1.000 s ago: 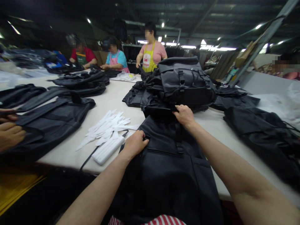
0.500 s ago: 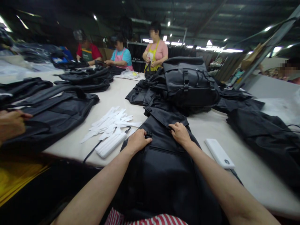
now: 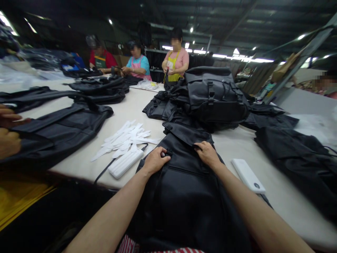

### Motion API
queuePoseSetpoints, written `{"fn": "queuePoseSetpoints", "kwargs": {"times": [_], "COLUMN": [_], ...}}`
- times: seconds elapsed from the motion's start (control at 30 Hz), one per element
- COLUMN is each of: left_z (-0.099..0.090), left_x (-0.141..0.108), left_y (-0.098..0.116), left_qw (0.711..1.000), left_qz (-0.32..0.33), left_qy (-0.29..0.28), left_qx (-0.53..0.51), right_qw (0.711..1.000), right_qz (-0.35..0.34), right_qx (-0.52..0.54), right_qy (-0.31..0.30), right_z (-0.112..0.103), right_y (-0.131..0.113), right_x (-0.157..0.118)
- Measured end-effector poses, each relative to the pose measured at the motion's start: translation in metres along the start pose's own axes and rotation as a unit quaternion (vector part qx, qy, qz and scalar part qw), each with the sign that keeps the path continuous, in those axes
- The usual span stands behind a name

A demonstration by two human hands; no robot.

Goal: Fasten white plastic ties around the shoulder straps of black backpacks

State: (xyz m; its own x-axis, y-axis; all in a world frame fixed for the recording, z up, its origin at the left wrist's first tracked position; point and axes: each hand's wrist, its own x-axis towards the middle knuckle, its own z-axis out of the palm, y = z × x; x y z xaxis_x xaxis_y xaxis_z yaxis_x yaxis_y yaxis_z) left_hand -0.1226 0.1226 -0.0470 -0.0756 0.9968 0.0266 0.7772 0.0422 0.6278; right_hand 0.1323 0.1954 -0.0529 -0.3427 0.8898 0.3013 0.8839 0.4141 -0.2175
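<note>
At the bench's [image 3: 79, 167] left, a co-worker's hand [image 3: 10, 142] is by a black bag [image 3: 68, 130]. White strips [image 3: 127, 138] lie beside a white block [image 3: 126, 163]. Next, our left hand [image 3: 155, 162] has its fingers closed narrowly on a small black buckle [image 3: 168, 153]. Our black backpack [image 3: 184, 196] lies across the bench's near edge, its body towards our lap. Our right hand [image 3: 209, 154] pinches the lower edge of its flap [image 3: 186, 135]. Right of that lies a white power bank [image 3: 244, 174].

We judge the backpack soft, smooth and a bit slippery, fairly light yet bulky and floppy; the buckle feels stiffer. We'd best take hold by strap or flap edge, supporting the sagging body.
</note>
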Motion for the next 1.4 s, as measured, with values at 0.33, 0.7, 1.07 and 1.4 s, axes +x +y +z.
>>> {"fn": "queuePoseSetpoints", "kwargs": {"times": [0.33,0.7,1.07,1.4], "left_z": [0.005,0.008,0.008,0.009], "left_x": [0.019,0.008,0.015,0.023], "left_y": [0.007,0.01,0.0,-0.011], "left_qw": [0.994,0.997,0.996,0.984], "left_qz": [-0.1,-0.063,-0.077,-0.04], "left_qy": [-0.027,0.005,0.005,-0.033], "left_qx": [0.028,0.035,-0.054,-0.171], "right_qw": [0.984,0.927,0.909,0.935], "right_qz": [-0.043,-0.269,-0.336,-0.322], "right_qx": [-0.141,-0.209,-0.205,0.081], "right_qy": [-0.104,-0.16,-0.138,-0.124], "right_z": [-0.043,0.009,-0.013,0.014], "right_y": [-0.03,-0.121,-0.088,-0.057], "right_x": [0.006,0.123,0.112,0.059]}}
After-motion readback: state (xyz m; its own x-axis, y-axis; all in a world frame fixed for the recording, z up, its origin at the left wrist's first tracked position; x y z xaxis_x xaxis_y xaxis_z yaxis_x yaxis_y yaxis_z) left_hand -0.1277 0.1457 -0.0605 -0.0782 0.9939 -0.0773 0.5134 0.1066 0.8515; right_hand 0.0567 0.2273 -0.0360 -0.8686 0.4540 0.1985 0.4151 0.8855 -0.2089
